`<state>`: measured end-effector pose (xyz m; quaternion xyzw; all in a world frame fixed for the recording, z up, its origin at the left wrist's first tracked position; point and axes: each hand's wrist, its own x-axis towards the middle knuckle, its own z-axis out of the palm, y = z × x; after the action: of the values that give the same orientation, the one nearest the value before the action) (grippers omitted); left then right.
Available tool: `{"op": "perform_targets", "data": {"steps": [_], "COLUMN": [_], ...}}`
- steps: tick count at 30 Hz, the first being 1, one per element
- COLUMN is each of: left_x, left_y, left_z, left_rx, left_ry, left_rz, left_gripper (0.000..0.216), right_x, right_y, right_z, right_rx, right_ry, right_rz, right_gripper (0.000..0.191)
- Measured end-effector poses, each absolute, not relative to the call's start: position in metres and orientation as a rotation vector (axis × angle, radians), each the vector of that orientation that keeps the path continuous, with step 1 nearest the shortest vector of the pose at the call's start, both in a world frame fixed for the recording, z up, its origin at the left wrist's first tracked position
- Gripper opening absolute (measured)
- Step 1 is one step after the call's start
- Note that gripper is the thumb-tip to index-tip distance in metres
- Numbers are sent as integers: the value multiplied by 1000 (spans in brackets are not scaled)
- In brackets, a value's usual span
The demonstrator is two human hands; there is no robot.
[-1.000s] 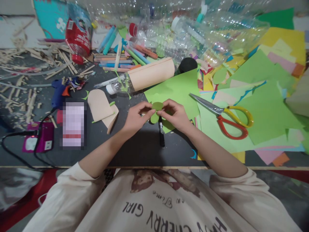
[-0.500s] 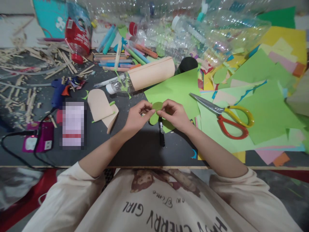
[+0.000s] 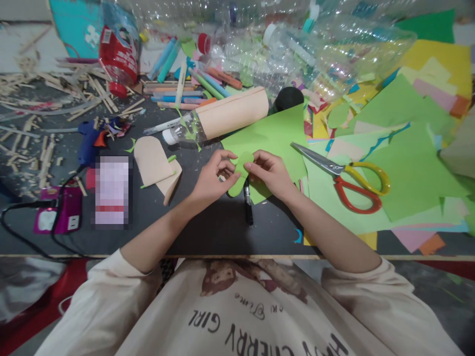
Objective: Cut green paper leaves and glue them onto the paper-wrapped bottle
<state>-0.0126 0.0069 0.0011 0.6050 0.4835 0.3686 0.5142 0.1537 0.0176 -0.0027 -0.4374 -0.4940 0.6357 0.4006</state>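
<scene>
A small green paper cutout (image 3: 239,174) with rounded lobes is pinched between both hands above the dark table (image 3: 208,232). My left hand (image 3: 211,179) grips its left edge with thumb and fingertips. My right hand (image 3: 270,173) holds its right side, fingers curled. A black marker (image 3: 248,205) lies on the table just below the cutout. A larger green sheet (image 3: 272,136) lies behind the hands.
Red and yellow scissors (image 3: 347,178) rest on green paper to the right. A plastic bottle wrapped in peach paper (image 3: 222,118) lies behind, peach cutouts (image 3: 156,165) to the left. A blue glue gun (image 3: 89,141), wooden sticks, markers, clear bottles and coloured paper crowd the back.
The green cutout has been turned in my fingers, its lobes now pointing up and its lower part hanging down to the left. Both hands stay in place.
</scene>
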Motion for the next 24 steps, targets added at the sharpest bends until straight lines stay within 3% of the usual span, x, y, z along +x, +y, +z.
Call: {"op": "perform_targets", "data": {"steps": [7,12,24], "left_x": [-15,-15,-15], "left_y": [9,10,10], "left_z": [2,3,6], "left_rx": [1520,1645,1674], "left_ry": [1177,1211,1207], "left_rz": [799,721,693], "left_gripper": [28,42,47], "right_x": [153,152,152], "right_y": [16,16,16], "right_z": [1,1,0], "right_rx": [-1138,-1136,-1134], "right_ry": [-1206,-1160,-1173], "right_rz": [1578,1590,1608], "right_gripper": [48,47,49]}}
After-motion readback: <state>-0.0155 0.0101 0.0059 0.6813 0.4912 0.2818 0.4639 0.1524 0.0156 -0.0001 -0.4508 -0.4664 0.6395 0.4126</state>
